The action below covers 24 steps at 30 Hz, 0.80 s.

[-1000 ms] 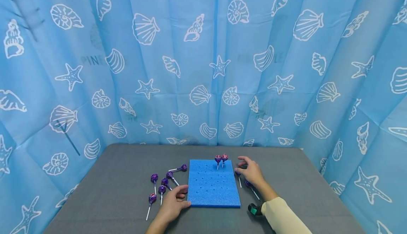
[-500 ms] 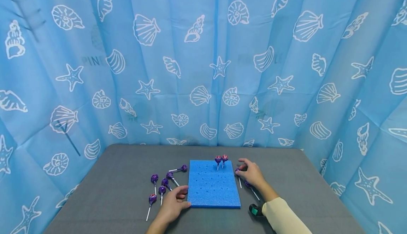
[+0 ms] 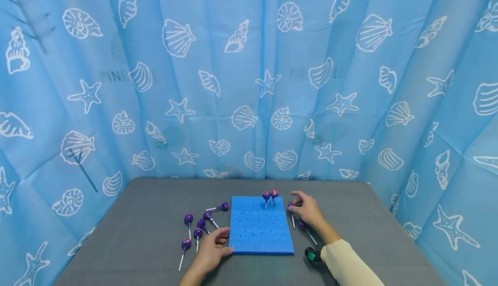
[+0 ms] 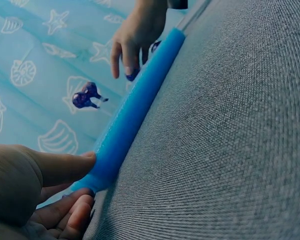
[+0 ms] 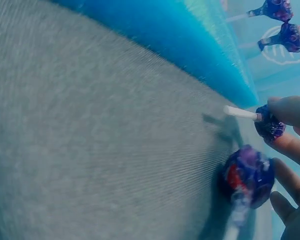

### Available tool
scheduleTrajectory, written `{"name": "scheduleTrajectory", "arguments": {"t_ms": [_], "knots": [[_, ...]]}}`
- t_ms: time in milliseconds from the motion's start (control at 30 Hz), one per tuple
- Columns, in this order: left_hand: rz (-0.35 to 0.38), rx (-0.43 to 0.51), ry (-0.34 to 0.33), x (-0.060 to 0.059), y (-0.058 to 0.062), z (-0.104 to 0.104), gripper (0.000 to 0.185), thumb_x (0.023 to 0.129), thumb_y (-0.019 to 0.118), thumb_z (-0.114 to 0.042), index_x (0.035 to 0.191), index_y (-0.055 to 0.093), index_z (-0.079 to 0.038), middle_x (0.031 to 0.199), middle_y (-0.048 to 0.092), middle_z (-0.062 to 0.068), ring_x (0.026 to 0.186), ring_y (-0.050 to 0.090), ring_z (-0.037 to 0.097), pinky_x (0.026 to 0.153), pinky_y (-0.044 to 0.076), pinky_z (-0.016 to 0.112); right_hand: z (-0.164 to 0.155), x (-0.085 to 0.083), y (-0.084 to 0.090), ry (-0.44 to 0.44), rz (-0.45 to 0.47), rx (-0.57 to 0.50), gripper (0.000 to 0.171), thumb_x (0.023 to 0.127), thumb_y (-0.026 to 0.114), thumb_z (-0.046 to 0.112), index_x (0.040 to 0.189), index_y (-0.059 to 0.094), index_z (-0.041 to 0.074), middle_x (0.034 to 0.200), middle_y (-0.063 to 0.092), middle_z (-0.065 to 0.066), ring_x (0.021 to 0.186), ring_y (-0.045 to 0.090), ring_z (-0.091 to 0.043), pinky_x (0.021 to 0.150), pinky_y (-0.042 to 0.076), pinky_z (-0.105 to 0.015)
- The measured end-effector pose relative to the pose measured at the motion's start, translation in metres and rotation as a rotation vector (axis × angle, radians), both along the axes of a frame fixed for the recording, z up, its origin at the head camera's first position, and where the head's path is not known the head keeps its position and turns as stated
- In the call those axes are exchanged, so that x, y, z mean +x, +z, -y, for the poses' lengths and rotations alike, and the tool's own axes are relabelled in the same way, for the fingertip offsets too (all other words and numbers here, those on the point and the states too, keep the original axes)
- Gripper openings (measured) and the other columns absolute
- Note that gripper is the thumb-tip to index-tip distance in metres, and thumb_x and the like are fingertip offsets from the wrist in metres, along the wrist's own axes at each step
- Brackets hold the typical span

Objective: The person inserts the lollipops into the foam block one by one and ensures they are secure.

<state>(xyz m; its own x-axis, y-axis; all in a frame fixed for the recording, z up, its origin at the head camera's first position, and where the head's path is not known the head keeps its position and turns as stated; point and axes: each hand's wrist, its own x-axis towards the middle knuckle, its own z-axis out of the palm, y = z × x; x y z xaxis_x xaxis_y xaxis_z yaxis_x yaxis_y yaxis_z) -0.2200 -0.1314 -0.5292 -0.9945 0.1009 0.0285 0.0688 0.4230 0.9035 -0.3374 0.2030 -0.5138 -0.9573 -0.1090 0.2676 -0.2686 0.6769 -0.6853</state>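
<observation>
Purple foil-wrapped lollipop (image 5: 269, 125) sat pinched in my right grip (image 3: 307, 210); my left grip (image 3: 212, 249) clasped the blue foam board's (image 3: 260, 230) near corner.

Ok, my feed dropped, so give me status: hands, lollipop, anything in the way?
Left hand holding foam board corner. Right hand pinching lollipop beside board. Second lollipop lying close under that hand.
</observation>
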Motion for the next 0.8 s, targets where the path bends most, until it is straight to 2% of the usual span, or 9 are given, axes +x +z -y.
{"name": "scheduleTrajectory", "arguments": {"t_ms": [233, 333, 500, 633, 800], "knots": [[-0.023, 0.017, -0.002, 0.001, 0.000, -0.001, 0.053, 0.074, 0.081, -0.002, 0.123, 0.061, 0.001, 0.111, 0.065, 0.012, 0.097, 0.060, 0.026, 0.079, 0.051, 0.039, 0.001, 0.000, 0.008, 0.003, -0.062, -0.039, 0.046, 0.082, 0.076, 0.007, 0.125, 0.059, 0.001, 0.095, 0.069, -0.005, 0.102, 0.062, -0.035, 0.084, 0.046, -0.054], [-0.038, 0.013, -0.002, 0.001, -0.002, -0.001, 0.053, 0.073, 0.081, -0.002, 0.122, 0.061, 0.002, 0.110, 0.065, 0.012, 0.096, 0.060, 0.025, 0.078, 0.051, 0.036, 0.003, 0.003, 0.012, -0.006, -0.067, -0.063, 0.046, 0.083, 0.077, 0.009, 0.125, 0.060, 0.004, 0.097, 0.069, -0.005, 0.103, 0.061, -0.033, 0.086, 0.045, -0.053], [-0.062, 0.016, -0.006, 0.001, -0.003, -0.001, 0.052, 0.073, 0.081, -0.001, 0.122, 0.062, 0.002, 0.110, 0.066, 0.012, 0.095, 0.060, 0.025, 0.075, 0.051, 0.031, 0.007, 0.010, 0.020, 0.001, -0.080, -0.112, 0.044, 0.083, 0.076, 0.007, 0.124, 0.061, 0.005, 0.098, 0.068, -0.005, 0.100, 0.062, -0.029, 0.081, 0.049, -0.046], [-0.068, 0.025, -0.010, 0.001, -0.003, -0.001, 0.052, 0.073, 0.081, -0.001, 0.122, 0.062, 0.003, 0.109, 0.066, 0.013, 0.095, 0.060, 0.025, 0.076, 0.051, 0.033, 0.011, 0.015, 0.025, 0.009, -0.102, -0.145, 0.041, 0.084, 0.075, 0.006, 0.122, 0.062, 0.006, 0.099, 0.068, -0.005, 0.098, 0.062, -0.027, 0.078, 0.050, -0.043], [-0.051, 0.020, -0.010, 0.001, -0.003, -0.001, 0.052, 0.074, 0.081, -0.002, 0.122, 0.061, 0.002, 0.110, 0.066, 0.013, 0.096, 0.060, 0.025, 0.078, 0.052, 0.036, 0.015, 0.021, 0.026, 0.031, -0.137, -0.172, 0.033, 0.085, 0.073, 0.003, 0.117, 0.065, 0.003, 0.102, 0.068, -0.009, 0.097, 0.063, -0.028, 0.083, 0.051, -0.047]]}}
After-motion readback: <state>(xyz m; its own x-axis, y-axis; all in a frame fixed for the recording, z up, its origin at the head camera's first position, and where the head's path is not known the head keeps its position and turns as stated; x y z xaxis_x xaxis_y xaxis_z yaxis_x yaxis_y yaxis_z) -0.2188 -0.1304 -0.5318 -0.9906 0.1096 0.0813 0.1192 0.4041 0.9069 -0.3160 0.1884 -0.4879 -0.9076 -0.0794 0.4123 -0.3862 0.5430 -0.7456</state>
